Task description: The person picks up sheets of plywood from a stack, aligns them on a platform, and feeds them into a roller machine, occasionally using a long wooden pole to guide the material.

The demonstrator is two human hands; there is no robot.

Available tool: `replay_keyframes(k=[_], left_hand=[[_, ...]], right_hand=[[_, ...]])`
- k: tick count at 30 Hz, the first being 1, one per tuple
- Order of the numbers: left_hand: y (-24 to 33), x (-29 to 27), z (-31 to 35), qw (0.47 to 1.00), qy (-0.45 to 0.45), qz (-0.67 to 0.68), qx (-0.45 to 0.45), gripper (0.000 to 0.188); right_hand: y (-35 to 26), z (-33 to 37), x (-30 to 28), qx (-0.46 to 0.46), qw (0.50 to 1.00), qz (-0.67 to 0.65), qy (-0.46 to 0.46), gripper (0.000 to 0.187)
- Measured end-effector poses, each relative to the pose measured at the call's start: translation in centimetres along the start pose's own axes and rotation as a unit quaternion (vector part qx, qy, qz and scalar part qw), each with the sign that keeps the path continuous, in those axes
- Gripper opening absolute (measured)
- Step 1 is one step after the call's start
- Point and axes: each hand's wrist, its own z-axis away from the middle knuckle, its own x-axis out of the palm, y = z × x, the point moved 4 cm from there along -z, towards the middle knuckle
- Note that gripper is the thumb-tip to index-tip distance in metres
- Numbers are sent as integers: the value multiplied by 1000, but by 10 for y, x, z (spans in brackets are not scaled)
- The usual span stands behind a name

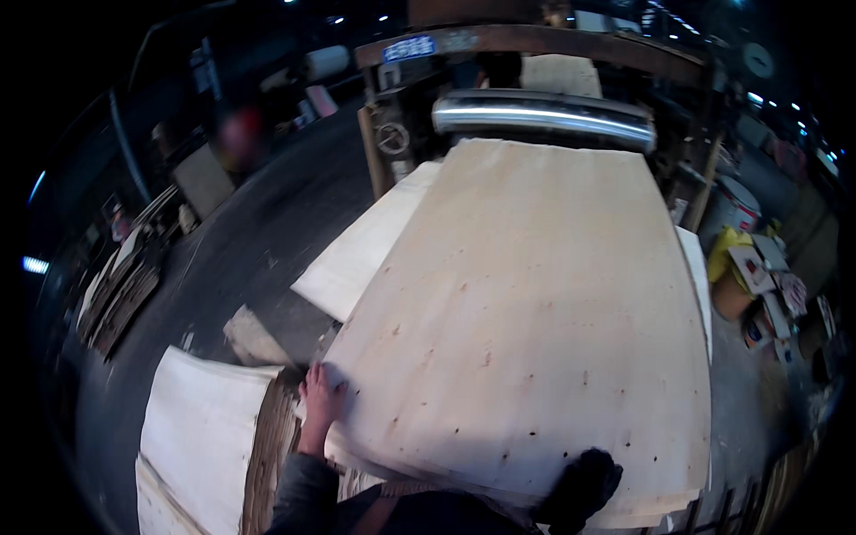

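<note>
A large pale wood veneer sheet (pixel 526 312) with small dark knots stretches away from me, its far end near a shiny metal roller (pixel 544 120). My left hand (pixel 323 401) is bare and rests against the sheet's left edge, fingers stretched out and thumb apart. On the near right part of the sheet lies my right hand (pixel 584 486) in a black glove. Its fingers look laid on the surface, though the dark glove hides detail. Under the sheet, another white sheet (pixel 374 241) sticks out to the left.
A stack of veneer sheets (pixel 209 428) stands to my left, close to my left forearm. The roller sits in a rusty machine frame (pixel 535 40) with a handwheel (pixel 392 137). On the right are a white drum (pixel 736 205) and cluttered boxes (pixel 758 267). More stacked sheets (pixel 125 281) lie far left.
</note>
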Motion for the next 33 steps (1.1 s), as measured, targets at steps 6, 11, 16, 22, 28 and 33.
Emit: replay_keyframes(k=[6,11,16,22,28,33], left_hand=[[-17,-1,-24,993,30,95,56,51],[-15,-40,-37,943,-101,311,59,45],[-18,-59,-37,803,-202,553,96,43],[-12,-115,-38,665,-192,720,37,48],[-11,-129,-40,604,-163,776,82,45],[-14,-125,-43,577,-143,801,70,42]], right_hand=[[14,12,12,-18,999,21,41,19],[0,16,0,-9,997,-78,14,22],[-43,38,0,170,860,-466,-118,32],[-82,110,43,437,415,-715,-354,51],[-75,106,54,390,430,-782,-226,46],[-78,71,39,465,471,-741,-113,30]])
